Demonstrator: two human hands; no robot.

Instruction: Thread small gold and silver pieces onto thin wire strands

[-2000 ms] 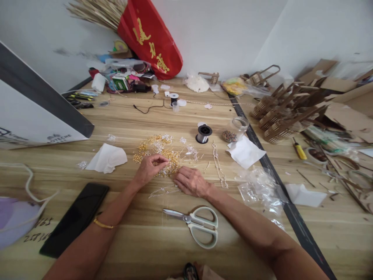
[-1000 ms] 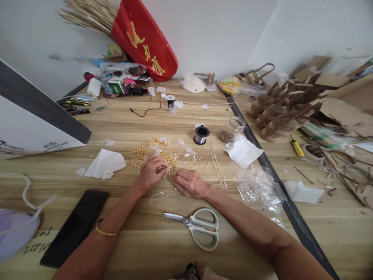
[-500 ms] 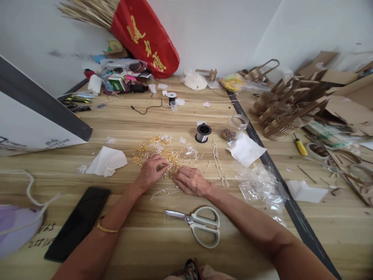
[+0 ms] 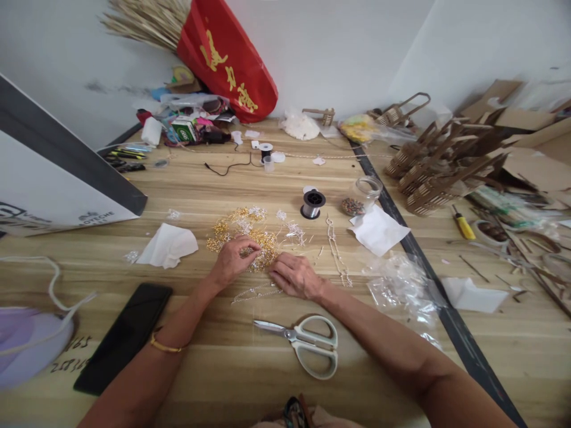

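Note:
A loose heap of small gold and silver beads (image 4: 266,242) lies on the wooden table. Over its near edge, my left hand (image 4: 231,261) has thumb and forefinger brought together in a pinch; whatever is between the tips is too small to make out. Close by on the right, my right hand (image 4: 295,276) rests low with its fingers curled together, their tips hidden from view. From under that hand a thin beaded chain (image 4: 252,292) runs leftward across the table. A second beaded chain (image 4: 338,255) lies farther right. Scissors with pale handles (image 4: 297,337) lie nearer me, blades pointing left.
A spool of wire (image 4: 313,204) stands behind the beads, beside a tipped glass jar (image 4: 366,191). White paper (image 4: 167,246) and a black phone (image 4: 122,339) lie at left. Clear plastic bags (image 4: 401,285) are at right, with small woven baskets (image 4: 428,172) beyond.
The whole view has shifted slightly, so things appear a little farther right. Both hands keep nearly the same pose and place beside the beads.

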